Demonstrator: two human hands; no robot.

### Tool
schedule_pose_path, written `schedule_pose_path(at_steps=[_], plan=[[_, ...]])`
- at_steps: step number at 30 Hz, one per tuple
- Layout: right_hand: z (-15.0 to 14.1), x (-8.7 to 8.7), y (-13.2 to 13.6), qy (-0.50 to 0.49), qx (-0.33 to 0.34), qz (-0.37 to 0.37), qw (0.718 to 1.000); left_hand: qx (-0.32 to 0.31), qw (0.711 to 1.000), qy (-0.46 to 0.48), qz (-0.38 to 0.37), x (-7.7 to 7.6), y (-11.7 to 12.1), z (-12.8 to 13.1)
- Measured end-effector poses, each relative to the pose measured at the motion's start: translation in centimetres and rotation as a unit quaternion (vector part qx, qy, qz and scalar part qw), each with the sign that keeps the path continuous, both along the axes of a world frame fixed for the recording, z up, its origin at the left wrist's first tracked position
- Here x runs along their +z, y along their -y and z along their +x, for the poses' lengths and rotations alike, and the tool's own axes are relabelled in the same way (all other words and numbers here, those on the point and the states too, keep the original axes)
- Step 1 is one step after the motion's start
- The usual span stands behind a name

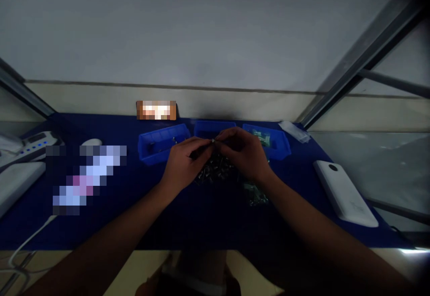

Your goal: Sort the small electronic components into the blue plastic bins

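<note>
Fingertips of my left hand point(184, 159) and my right hand point(247, 152) meet over the middle of the blue table, pinching a small shiny metal screw point(213, 141) between them. Its far end is hidden by the fingers. Below the hands lies a dark heap of loose metal screws point(217, 169), partly covered by them. A clear bag of small parts point(254, 194) rests under my right wrist. Behind my hands stand a left blue bin point(156, 146) with a few metal pieces, a middle blue bin point(215, 128) mostly hidden, and a right blue bin point(280, 146) holding small greenish packets point(261, 137).
A white power bank point(346, 193) lies on the right. At left are a blurred-out lit phone point(89, 179) with a cable point(32, 235), a white mouse-like object point(91, 143) and a power strip point(36, 143). A plastic bag point(294, 131) lies near the wall.
</note>
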State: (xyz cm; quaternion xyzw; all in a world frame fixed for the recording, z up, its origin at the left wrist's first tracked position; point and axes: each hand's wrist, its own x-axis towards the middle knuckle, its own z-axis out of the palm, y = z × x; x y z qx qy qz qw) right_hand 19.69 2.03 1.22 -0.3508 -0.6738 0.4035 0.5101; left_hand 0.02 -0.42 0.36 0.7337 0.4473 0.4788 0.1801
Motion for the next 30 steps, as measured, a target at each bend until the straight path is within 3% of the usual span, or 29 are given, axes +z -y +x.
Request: schedule_pose_path(at_steps=[6,13,24,30], plan=[[-0.13,0.42,0.36,0.04,-0.019,0.017,0.999,-0.004,1.0,0.025,-0.005,0.21,-0.05,-0.04],[0.37,0.78,0.53,0.138,-0.056,0.14,0.979,0.03,0.999,0.006,0.009,-0.12,-0.03,0.05],[0.39,0.73,0.38,0.103,-0.03,0.111,0.988,0.028,0.999,0.003,0.032,0.23,0.03,-0.06],[0.32,0.95,0.68,0.158,-0.037,0.183,0.97,0.005,0.999,-0.001,0.035,0.53,0.22,0.16]])
